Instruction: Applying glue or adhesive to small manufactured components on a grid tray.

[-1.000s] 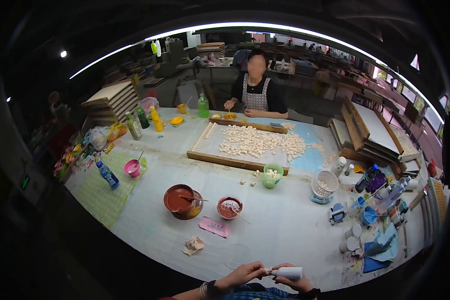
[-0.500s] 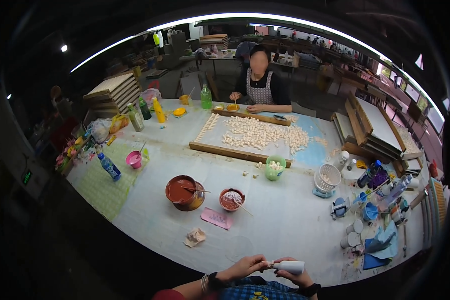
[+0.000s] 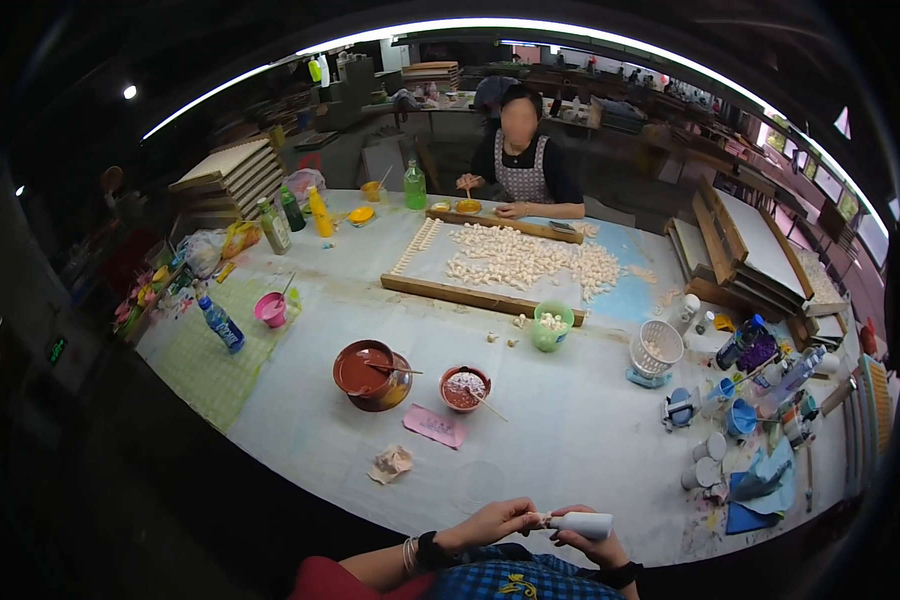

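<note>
Near the table's front edge, my right hand [image 3: 596,550] is wrapped round a white bottle-shaped cylinder [image 3: 584,524], which lies nearly level with its narrow end toward the left. My left hand [image 3: 502,522] is closed in a pinch right at that narrow end. A small pale piece [image 3: 543,519] shows at its fingertips; its kind is too small to tell. Beyond my hands lie a crumpled beige cloth [image 3: 391,464] and a pink slip [image 3: 435,426]. Farther up stand a bowl of red-brown paint [image 3: 362,368] with a stick and a smaller red-brown bowl [image 3: 465,388].
Across the table a co-worker [image 3: 520,170] holds a thin stick over a small yellow dish. Many small pale pieces [image 3: 510,257] lie between wooden bars [image 3: 480,300]. A green cup [image 3: 551,326] and white basket [image 3: 656,346] stand nearer. Paint pots [image 3: 740,418] and bottles crowd the right.
My view has shifted slightly. Both hands keep their hold at the white cylinder, with little movement between them.
</note>
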A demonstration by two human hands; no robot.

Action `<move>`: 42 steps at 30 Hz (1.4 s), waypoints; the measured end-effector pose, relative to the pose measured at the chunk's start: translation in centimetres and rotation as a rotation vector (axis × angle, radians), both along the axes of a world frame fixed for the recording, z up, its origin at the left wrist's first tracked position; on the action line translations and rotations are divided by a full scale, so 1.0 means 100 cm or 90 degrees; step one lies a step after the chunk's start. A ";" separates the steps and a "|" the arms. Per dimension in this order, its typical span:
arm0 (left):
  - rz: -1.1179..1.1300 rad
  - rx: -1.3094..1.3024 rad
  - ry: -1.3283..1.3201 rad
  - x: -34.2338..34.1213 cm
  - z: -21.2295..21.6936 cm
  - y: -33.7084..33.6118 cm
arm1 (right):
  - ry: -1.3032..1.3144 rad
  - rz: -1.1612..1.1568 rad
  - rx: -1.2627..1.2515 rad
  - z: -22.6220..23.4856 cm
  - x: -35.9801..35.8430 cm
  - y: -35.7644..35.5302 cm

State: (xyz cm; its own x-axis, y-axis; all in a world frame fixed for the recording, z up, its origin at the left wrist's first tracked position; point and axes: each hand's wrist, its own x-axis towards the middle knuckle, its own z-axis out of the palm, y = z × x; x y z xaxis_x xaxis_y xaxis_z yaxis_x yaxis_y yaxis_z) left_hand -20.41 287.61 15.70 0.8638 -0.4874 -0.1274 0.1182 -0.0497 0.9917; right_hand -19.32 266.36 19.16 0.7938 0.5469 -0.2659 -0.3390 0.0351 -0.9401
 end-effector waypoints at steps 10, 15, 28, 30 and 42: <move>-0.005 0.021 -0.039 0.010 -0.003 -0.005 | 0.013 -0.019 0.039 -0.004 0.001 -0.006; -0.003 0.032 -0.026 0.009 -0.005 -0.006 | 0.031 -0.027 0.034 -0.007 0.000 -0.008; -0.022 -0.015 0.016 0.005 -0.017 0.000 | 0.017 -0.060 -0.017 -0.013 -0.011 -0.001; -0.043 -0.026 0.038 0.008 -0.016 0.001 | 0.039 -0.120 -0.007 -0.008 -0.019 0.004; -0.049 0.009 0.049 -0.012 0.003 -0.014 | -0.014 -0.138 -0.022 0.009 -0.053 -0.011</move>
